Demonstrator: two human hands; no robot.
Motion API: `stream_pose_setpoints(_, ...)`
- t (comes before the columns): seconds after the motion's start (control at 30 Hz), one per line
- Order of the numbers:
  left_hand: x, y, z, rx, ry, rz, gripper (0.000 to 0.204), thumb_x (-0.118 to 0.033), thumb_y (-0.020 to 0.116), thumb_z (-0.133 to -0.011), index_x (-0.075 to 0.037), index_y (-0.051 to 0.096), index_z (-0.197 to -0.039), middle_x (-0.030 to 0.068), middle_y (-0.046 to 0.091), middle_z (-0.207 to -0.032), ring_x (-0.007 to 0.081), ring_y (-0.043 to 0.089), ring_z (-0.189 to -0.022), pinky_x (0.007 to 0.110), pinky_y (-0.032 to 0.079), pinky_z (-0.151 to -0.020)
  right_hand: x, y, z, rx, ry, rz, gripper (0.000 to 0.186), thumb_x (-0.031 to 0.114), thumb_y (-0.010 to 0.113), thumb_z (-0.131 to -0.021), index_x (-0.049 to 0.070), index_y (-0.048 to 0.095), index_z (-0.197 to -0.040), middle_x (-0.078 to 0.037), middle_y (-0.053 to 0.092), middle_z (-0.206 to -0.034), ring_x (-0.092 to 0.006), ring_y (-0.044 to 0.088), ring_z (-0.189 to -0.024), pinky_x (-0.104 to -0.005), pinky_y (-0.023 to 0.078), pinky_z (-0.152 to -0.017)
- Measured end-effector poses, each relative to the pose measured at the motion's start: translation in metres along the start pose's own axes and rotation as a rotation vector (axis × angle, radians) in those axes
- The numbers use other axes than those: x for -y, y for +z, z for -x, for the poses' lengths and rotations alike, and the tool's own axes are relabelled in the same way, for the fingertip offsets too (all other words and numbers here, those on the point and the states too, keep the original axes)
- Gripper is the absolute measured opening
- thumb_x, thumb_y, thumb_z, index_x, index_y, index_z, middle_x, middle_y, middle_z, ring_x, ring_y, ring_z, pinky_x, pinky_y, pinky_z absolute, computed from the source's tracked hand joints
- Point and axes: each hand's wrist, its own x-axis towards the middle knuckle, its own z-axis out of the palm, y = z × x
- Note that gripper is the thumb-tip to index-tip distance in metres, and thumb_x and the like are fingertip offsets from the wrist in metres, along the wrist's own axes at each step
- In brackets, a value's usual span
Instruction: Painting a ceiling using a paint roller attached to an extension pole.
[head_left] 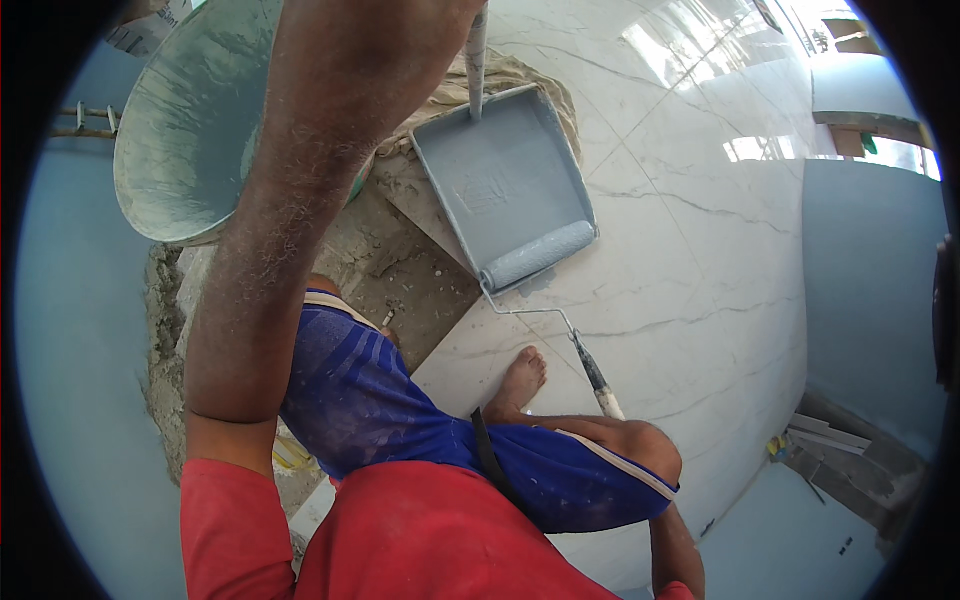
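My left arm (290,200) reaches up across the picture, and its fingers do not show at the top edge. Close beside it, a paint-marked pole (476,65) comes down to the far end of a paint tray (500,190) coated in grey-blue paint. At the tray's near end lies a paint roller (538,256), its sleeve covered in the same paint. The roller's wire frame leads to a dark grip (590,365) and a pale handle (609,404) that passes behind my bent right knee. My right forearm (677,545) shows past the knee; its hand is hidden.
A large paint-smeared bucket (190,130) is at the left. A crumpled cloth (560,95) lies under the tray. Glossy white veined tiles (690,260) meet a rough, dirty patch of floor (420,280). My bare foot (520,380) rests near the roller. Tile pieces (830,435) lie by the right wall.
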Motion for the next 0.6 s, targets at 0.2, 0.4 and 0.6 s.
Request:
stream_pose_setpoints(0.2, 0.013, 0.006, 0.005, -0.102, 0.152, -0.088, 0.020, -0.014, 0.069, -0.094, -0.002, 0.057, -0.103, 0.0082, 0.062, -0.085, 0.0145, 0.060, -0.078, 0.033, 0.053, -0.072, 0.035, 0.015, -0.030, 0.047, -0.009, -0.013, 0.041, 0.038, 0.066, -0.094, 0.000, 0.055, -0.106, -0.023, 0.067, -0.076, -0.0396, 0.068, -0.073, -0.0458, 0.051, -0.063)
stream_pose_setpoints(0.4, 0.011, 0.005, 0.004, -0.048, 0.099, 0.047, 0.018, -0.014, 0.069, -0.094, -0.003, 0.056, -0.101, 0.0069, 0.060, -0.082, 0.0132, 0.058, -0.076, 0.031, 0.050, -0.070, -0.001, -0.003, -0.023, 0.079, -0.002, -0.014, 0.041, 0.037, 0.066, -0.094, 0.000, 0.055, -0.105, -0.023, 0.067, -0.077, -0.0398, 0.069, -0.074, -0.0458, 0.051, -0.064)
stream_pose_setpoints(0.6, 0.028, 0.003, -0.003, 0.005, 0.143, 0.093, 0.019, -0.015, 0.068, -0.094, -0.003, 0.056, -0.101, 0.0060, 0.058, -0.080, 0.0124, 0.056, -0.074, 0.030, 0.049, -0.069, -0.018, -0.014, -0.030, 0.121, 0.011, -0.020, 0.041, 0.037, 0.066, -0.094, -0.001, 0.055, -0.105, -0.023, 0.067, -0.078, -0.0400, 0.069, -0.075, -0.0459, 0.051, -0.064)
